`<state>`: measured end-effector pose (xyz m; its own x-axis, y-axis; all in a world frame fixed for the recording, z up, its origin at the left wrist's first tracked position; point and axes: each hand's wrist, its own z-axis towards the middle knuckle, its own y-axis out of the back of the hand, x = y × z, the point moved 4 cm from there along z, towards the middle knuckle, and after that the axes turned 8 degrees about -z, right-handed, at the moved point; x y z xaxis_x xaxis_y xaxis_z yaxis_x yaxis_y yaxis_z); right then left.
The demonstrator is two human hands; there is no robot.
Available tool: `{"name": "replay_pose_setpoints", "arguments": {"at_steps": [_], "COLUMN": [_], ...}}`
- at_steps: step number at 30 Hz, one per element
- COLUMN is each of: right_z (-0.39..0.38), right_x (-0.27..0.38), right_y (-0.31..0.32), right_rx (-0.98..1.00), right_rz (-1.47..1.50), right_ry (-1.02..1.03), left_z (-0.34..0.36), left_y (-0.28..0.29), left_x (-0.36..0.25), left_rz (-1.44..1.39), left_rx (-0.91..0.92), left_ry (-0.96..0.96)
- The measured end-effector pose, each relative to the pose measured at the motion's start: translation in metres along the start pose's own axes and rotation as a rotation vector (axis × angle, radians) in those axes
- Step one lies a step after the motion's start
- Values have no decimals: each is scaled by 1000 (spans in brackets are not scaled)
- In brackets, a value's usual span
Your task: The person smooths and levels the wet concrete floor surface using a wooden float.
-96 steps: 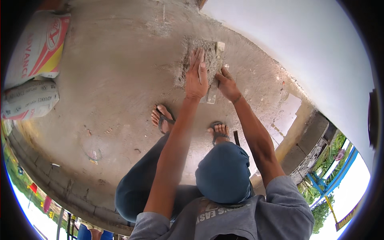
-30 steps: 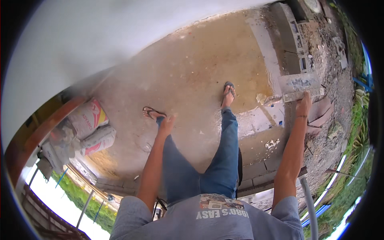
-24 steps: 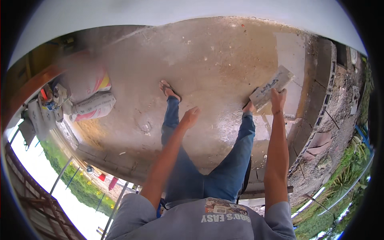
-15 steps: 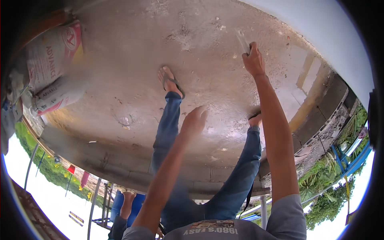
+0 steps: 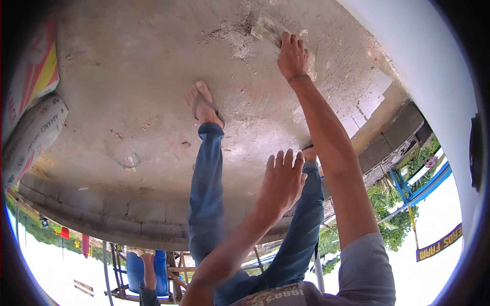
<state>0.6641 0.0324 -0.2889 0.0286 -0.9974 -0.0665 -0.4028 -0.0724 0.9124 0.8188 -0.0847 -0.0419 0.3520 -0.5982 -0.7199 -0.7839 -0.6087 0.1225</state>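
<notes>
My right hand (image 5: pixel 293 57) is closed round a plastering trowel (image 5: pixel 269 28), whose flat rectangular blade is smeared with grey. The blade lies over or against the rough grey cement floor (image 5: pixel 153 66), beside a crumbly pale patch of mortar (image 5: pixel 241 38). My fingers hide the trowel's handle. My left hand (image 5: pixel 283 178) hangs lower in the view with its fingers spread and nothing in it. It appears in front of my right shin, close to my right foot.
My left foot (image 5: pixel 204 104), in a flip-flop, stands on the cement. Cement bags (image 5: pixel 35 135) lie at the left. A white wall (image 5: pixel 408 46) borders the right. A low block edge (image 5: pixel 127 211) runs behind my legs. Beyond it are a blue drum (image 5: pixel 137 270) and another person's leg (image 5: pixel 149 273).
My right hand has moved left and farther up with the trowel, whose blade now shows its flat face. My left hand has shifted right and lower, its fingers now plainly spread.
</notes>
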Motion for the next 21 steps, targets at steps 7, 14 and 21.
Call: {"name": "replay_pose_setpoints", "arguments": {"at_steps": [7, 14, 21], "right_z": [72, 128, 11], "right_x": [9, 83, 41], "right_y": [55, 39, 22], "right_rx": [-85, -257, -144], "right_rz": [179, 248, -39], "right_ry": [21, 343, 671], "left_z": [4, 6, 11], "left_y": [5, -5, -2], "left_x": [5, -12, -17], "left_rz": [108, 179, 185], "left_rx": [6, 82, 92], "left_ry": [47, 20, 7]}}
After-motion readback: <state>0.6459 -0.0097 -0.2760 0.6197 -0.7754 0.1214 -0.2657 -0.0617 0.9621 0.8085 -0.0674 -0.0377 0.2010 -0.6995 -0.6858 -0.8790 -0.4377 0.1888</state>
